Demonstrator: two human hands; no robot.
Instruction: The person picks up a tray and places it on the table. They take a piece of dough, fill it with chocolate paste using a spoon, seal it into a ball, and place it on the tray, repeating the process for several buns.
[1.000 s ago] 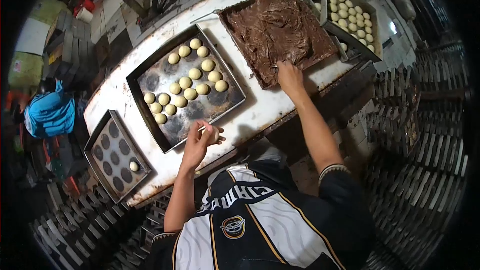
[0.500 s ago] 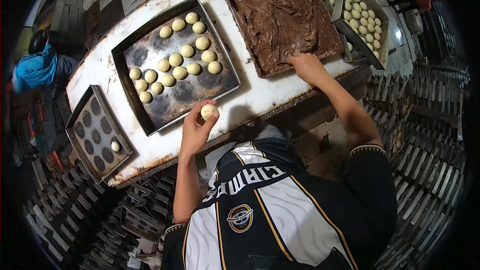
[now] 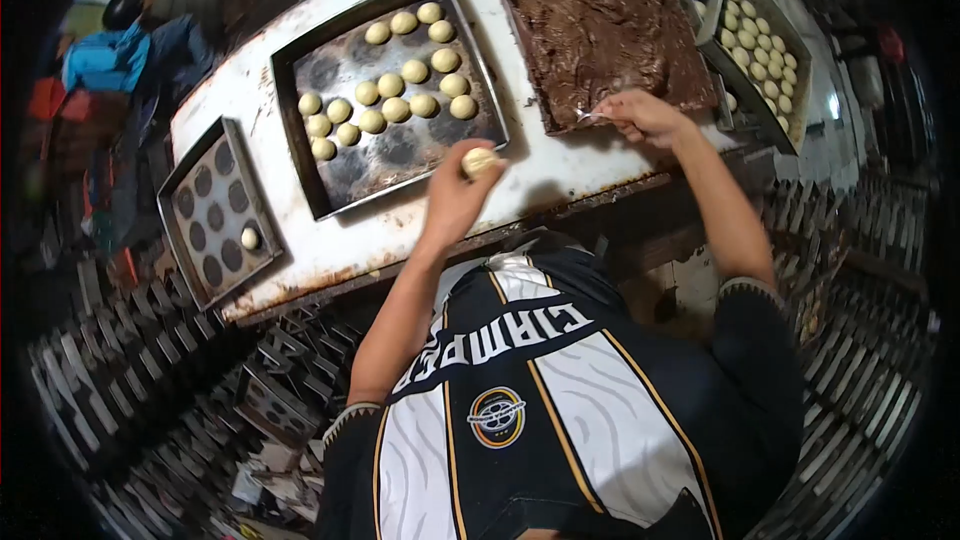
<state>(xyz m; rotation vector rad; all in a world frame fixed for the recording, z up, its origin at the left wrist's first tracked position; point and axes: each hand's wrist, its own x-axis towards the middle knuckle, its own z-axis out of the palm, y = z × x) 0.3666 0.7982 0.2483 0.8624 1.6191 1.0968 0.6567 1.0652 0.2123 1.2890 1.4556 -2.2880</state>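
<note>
Ball (image 3: 480, 162) near frame centre, round, no long axis; left hand (image 3: 458, 190) has it, fingers curled around, upper face exposed. Paste (image 3: 605, 30) up and right of the ball, a strip of table (image 3: 525, 110) between. Right hand (image 3: 645, 120) nearer the paste, at its lower edge, fingers pinched closed on a thin tool (image 3: 591, 116) pointing left; tip blurred. Ball lies lower left of the right hand, apart.

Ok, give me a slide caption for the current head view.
Left hand holding a pale ball, right hand at the near edge of the brown paste.
</note>
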